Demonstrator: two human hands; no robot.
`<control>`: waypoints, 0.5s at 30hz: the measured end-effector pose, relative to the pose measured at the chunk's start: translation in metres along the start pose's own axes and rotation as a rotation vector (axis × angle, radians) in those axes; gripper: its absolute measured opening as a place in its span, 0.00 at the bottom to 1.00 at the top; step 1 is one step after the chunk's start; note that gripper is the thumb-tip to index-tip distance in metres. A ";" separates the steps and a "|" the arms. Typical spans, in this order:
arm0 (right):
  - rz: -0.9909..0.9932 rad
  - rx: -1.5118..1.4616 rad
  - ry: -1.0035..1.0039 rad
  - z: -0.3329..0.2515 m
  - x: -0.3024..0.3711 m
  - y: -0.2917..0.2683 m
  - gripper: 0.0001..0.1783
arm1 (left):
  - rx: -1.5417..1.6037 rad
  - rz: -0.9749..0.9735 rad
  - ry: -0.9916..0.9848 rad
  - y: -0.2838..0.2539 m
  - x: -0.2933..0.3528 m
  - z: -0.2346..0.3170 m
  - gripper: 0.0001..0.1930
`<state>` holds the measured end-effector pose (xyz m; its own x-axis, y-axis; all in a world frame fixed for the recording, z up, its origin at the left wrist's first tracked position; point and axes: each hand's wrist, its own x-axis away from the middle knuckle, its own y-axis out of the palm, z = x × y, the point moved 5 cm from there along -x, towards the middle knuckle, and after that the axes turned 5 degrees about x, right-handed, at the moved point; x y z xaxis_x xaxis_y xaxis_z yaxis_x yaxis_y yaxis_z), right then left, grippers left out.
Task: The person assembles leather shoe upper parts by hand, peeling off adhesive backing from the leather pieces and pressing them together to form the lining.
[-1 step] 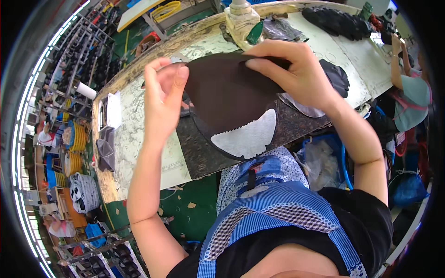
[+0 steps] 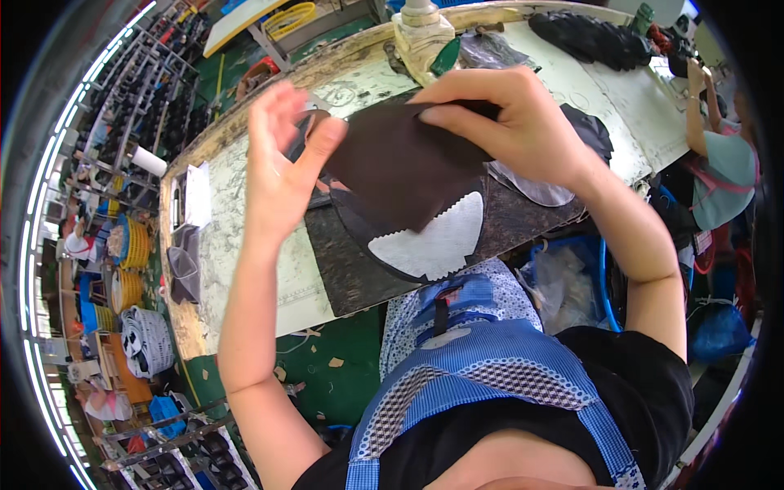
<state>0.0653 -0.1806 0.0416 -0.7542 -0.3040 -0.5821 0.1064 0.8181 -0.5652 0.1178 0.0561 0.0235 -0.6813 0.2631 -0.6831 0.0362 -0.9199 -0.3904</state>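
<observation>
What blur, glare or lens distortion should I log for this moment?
Head view: the left hand is partly blurred; head view: the worktable has a bowed far edge, frame corners black; head view: strip lights at left look blown out.

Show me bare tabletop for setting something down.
Stained white tabletop between gray folded piece and dark board; also between black bundle and crumpled black piece. Crowded: the board, beneath white serrated piece and dark brown sheet in the right hand.

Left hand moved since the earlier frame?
Yes: judged against the dark board, the left hand has opened wider and reaches slightly farther toward the picture's top.
</observation>
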 end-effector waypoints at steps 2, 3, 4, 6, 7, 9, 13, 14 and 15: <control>-0.038 0.098 -0.135 -0.010 -0.017 -0.002 0.08 | 0.025 -0.153 0.122 0.016 -0.023 0.047 0.32; -0.112 0.151 -0.220 -0.017 -0.023 -0.005 0.08 | 0.041 -0.146 0.121 0.022 -0.038 0.066 0.32; -0.187 0.201 -0.311 -0.029 -0.026 -0.008 0.09 | 0.000 -0.406 0.049 0.040 -0.049 0.082 0.30; -0.275 0.023 -0.037 -0.036 -0.033 -0.035 0.14 | 0.191 -0.744 -0.112 0.067 -0.061 0.086 0.20; -0.042 -0.407 -0.004 -0.011 -0.041 -0.049 0.17 | 0.257 -0.705 -0.173 0.069 -0.068 0.083 0.18; 0.131 -1.073 0.087 0.069 -0.020 -0.061 0.23 | 0.362 -0.655 -0.308 0.077 -0.080 0.077 0.12; 0.297 -1.802 0.654 0.095 0.074 0.025 0.51 | 0.741 -0.232 -0.669 0.069 -0.053 0.038 0.17; 0.284 -1.813 0.655 0.093 0.082 0.034 0.51 | 0.729 -0.222 -0.672 0.067 -0.041 0.031 0.17; 0.290 -1.689 0.496 0.089 0.090 0.035 0.53 | 0.900 -0.127 -0.793 0.068 -0.025 0.022 0.18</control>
<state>0.0589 -0.2229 -0.0822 -0.9733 -0.1730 -0.1507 -0.2164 0.4741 0.8535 0.1212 -0.0196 0.0280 -0.9142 0.4047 0.0211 -0.3710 -0.8567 0.3583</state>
